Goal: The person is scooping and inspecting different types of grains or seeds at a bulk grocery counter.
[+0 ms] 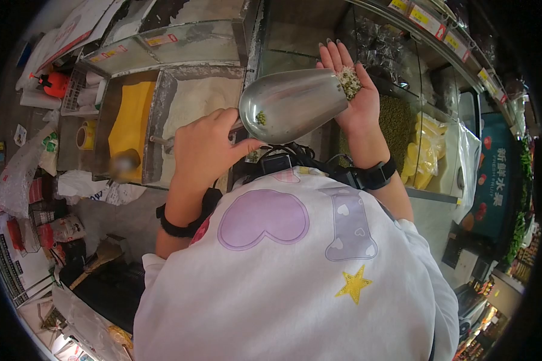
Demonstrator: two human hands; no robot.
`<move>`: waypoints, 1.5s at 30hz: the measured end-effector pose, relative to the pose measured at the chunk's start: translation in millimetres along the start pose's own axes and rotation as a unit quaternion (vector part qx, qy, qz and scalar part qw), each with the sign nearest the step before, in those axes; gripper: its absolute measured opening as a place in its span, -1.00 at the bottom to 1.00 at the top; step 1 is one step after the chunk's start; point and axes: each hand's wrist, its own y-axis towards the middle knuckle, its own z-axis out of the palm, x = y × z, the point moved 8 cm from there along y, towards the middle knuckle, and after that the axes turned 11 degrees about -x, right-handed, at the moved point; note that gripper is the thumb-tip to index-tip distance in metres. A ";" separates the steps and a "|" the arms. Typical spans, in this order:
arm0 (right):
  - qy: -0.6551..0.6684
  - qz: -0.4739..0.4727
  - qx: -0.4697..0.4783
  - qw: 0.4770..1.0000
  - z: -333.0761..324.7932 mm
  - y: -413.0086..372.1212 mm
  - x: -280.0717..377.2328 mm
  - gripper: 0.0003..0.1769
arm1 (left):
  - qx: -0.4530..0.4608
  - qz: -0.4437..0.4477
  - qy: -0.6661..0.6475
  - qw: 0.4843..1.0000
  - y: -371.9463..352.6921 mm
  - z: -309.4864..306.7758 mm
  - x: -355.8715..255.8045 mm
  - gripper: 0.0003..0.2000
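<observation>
My left hand (208, 144) is closed around the handle of a metal scoop (295, 99), its thumb laid along the near side. A few green beans (261, 118) sit in the scoop near the handle. At the scoop's mouth, my right hand (356, 99) is palm up with fingers stretched out, holding a small heap of mixed white grains and green beans (348, 82). The scoop's lip overlaps the palm beside this heap. Below and right of that hand is a bin of green beans (391, 123), partly hidden by my forearm.
Bins of white flour (202, 99) and yellow flour (129, 114) lie to the left, with another handle (161, 140) over the divider. Yellow packets in clear plastic (426, 147) fill a bin on the right. Price tags (427, 21) line the shelf edge above.
</observation>
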 end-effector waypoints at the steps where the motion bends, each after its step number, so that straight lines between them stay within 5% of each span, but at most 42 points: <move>1: -0.001 0.000 0.003 1.000 0.6 -0.3 -0.2 -0.47 | 0.001 -0.004 0.000 1.000 -0.2 -0.1 0.3 -0.56; 45: -0.036 0.027 -0.015 0.999 -1.9 -1.7 -9.0 -0.47 | -0.002 0.005 0.017 1.000 1.1 1.9 -2.3 -0.55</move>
